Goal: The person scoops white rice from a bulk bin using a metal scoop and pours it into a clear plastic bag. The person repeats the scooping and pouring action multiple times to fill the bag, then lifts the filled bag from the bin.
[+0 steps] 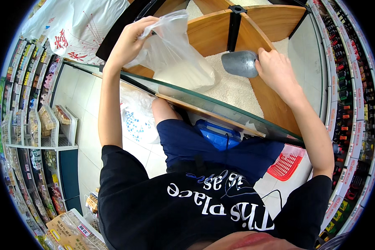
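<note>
My left hand grips the top edge of a clear plastic bag. White rice fills the bag's lower part, which hangs down into a wooden bin compartment. In my right hand is a grey metal scoop, its handle hidden by my fingers. The scoop is tilted over loose white rice, to the right of the bag and apart from it; its outer side faces me, so its contents cannot be seen. Wooden dividers meet at a black post behind the bag and scoop.
A glass front panel edges the bin before my knees. A printed white sack lies at upper left. Below the bin are a blue plastic container, a red basket and a white plastic bag. Stocked shelves line the right.
</note>
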A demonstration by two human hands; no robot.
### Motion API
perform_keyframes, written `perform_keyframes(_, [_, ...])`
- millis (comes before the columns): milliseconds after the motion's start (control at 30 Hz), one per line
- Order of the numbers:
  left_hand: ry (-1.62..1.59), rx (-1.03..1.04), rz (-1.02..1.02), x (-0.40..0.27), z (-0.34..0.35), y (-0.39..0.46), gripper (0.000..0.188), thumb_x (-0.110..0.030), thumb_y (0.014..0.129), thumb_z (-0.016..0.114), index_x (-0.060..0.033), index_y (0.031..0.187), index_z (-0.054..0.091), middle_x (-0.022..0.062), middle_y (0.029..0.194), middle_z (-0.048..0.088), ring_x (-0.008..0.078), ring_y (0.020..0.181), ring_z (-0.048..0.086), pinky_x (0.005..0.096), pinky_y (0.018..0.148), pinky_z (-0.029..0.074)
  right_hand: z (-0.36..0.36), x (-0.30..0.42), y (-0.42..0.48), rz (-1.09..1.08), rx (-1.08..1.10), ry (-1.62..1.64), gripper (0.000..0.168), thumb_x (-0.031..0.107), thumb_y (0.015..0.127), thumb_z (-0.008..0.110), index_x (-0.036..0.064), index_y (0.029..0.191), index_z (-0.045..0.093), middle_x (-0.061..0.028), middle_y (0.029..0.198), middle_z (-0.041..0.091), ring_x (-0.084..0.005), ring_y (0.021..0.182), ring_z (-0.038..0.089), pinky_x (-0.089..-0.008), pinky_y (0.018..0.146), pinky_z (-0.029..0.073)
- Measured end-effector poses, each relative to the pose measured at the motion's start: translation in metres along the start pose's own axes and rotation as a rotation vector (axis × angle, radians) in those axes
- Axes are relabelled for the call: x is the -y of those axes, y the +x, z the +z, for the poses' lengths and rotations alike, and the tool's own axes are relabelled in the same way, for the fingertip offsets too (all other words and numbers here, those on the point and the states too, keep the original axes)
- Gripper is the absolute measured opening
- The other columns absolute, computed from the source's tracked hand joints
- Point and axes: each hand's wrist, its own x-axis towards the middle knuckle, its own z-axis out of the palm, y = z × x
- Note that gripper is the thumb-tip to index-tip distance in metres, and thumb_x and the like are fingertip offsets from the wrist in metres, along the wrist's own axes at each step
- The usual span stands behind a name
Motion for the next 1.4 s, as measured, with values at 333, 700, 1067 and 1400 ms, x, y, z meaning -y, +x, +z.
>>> perform_keyframes(333, [0.349, -0.3, -0.015, -0.07, 0.021, -0.043, 0.024, 0.006, 0.075, 0.058, -0.0042, 0.095, 0.064, 0.0081, 0.116, 0.062, 0.0264, 0.106, 0.055, 0.0373, 0.095, 0.039, 0.042, 0.013, -0.002, 0.055, 0.42, -0.084, 0.012, 0.0, 0.073, 0.06, -0.003, 0.079, 0.069, -0.0216, 0.081, 0.069, -0.0349, 0.078, 0.07, -0.0414, 0.068, 0.056])
perform_keyframes(700, [0.139, -0.26, -0.067, -0.089, 0.026, -0.085, 0.032, 0.004, 0.067, 0.064, -0.0077, 0.097, 0.066, 0.0056, 0.098, 0.066, 0.0244, 0.097, 0.06, 0.036, 0.09, 0.042, 0.067, 0.019, 0.008, 0.481, 0.823, 0.201, 0.018, -0.004, 0.081, 0.049, -0.013, 0.085, 0.063, -0.0262, 0.083, 0.067, -0.0366, 0.076, 0.07, -0.0423, 0.06, 0.058])
perform_keyframes(1067, [0.0, -0.16, -0.037, -0.099, 0.077, -0.075, 0.028, -0.013, 0.071, 0.07, -0.0078, 0.098, 0.063, 0.0057, 0.101, 0.065, 0.0239, 0.097, 0.06, 0.0361, 0.093, 0.041, 0.148, 0.011, 0.055, 0.678, 0.927, 0.583, 0.03, 0.004, 0.09, 0.034, -0.018, 0.093, 0.055, -0.0271, 0.076, 0.066, -0.0339, 0.058, 0.068, -0.0404, 0.049, 0.058])
perform_keyframes(1400, [-0.018, -0.194, -0.073, -0.106, 0.079, -0.065, 0.039, -0.021, 0.072, 0.07, -0.0085, 0.108, 0.061, 0.0071, 0.102, 0.061, 0.0249, 0.094, 0.06, 0.038, 0.092, 0.042, 0.136, 0.01, 0.025, 0.708, 0.894, 0.866, 0.024, 0.007, 0.092, 0.032, -0.008, 0.097, 0.05, -0.0152, 0.075, 0.061, -0.0205, 0.06, 0.062, -0.0344, 0.053, 0.055])
